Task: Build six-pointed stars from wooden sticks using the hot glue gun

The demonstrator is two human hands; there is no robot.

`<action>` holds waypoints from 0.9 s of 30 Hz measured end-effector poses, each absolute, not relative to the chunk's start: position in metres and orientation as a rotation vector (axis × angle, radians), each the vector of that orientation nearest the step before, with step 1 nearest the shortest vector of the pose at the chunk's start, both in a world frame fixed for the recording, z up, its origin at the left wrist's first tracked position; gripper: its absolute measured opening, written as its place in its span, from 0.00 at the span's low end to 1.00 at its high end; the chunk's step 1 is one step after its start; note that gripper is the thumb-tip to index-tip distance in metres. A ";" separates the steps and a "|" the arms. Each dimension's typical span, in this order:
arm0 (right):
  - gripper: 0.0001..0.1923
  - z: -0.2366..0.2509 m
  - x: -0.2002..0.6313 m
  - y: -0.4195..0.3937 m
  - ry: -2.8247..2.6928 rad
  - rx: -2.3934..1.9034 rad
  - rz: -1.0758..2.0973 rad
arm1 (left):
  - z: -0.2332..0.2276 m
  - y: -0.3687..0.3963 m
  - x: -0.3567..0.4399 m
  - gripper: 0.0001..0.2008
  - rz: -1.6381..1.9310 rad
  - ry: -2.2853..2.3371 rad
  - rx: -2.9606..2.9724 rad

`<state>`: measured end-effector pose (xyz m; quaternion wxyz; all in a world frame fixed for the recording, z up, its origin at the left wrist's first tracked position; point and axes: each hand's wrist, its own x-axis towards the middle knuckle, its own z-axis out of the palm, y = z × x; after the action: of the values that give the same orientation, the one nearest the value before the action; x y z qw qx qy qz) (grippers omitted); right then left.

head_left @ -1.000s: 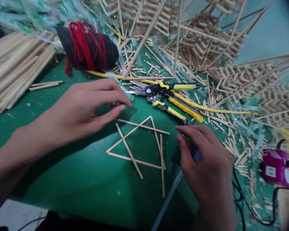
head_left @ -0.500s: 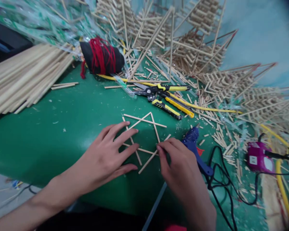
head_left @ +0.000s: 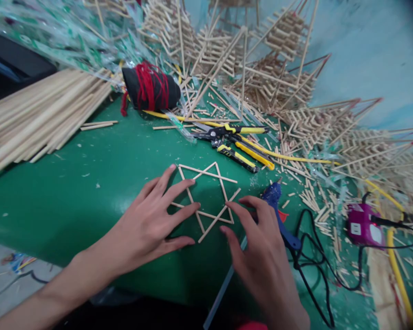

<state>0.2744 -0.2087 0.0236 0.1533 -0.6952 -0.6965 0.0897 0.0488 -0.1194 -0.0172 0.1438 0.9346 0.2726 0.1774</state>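
Note:
Thin wooden sticks lie on the green table as a six-pointed star [head_left: 220,182], made of crossing triangles. My left hand [head_left: 154,213] spreads its fingers over the star's left side, with fingertips resting on or close to the sticks. At the right side is my right hand [head_left: 258,233], thumb and index finger parted around the lower right crossing; the index tip is at a stick, and nothing is gripped. A blue glue gun [head_left: 272,195] lies just beyond the right hand, partly hidden by it. A translucent glue stick [head_left: 220,295] extends below that hand.
Pruning shears [head_left: 215,134] and a yellow-handled cutter [head_left: 254,155] lie behind the star. A black cone wound with red yarn [head_left: 151,87] and a bundle of sticks [head_left: 51,110] are at left. Stick frames [head_left: 275,78], scraps and a purple box [head_left: 364,224] with cords stand right.
My right hand has let go of the lower right crossing, its thumb and index finger now apart. My left index finger has stretched toward the star's upper left corner. The view has shifted slightly.

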 end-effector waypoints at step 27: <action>0.11 0.008 0.262 -0.196 -2.002 -1.896 0.303 | -0.020 -0.111 0.049 0.27 0.488 0.777 2.746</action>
<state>0.2623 -0.1965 0.0081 0.1831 -0.6720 -0.7095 0.1074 0.0487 -0.1106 -0.0204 0.1228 0.9412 0.2664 0.1674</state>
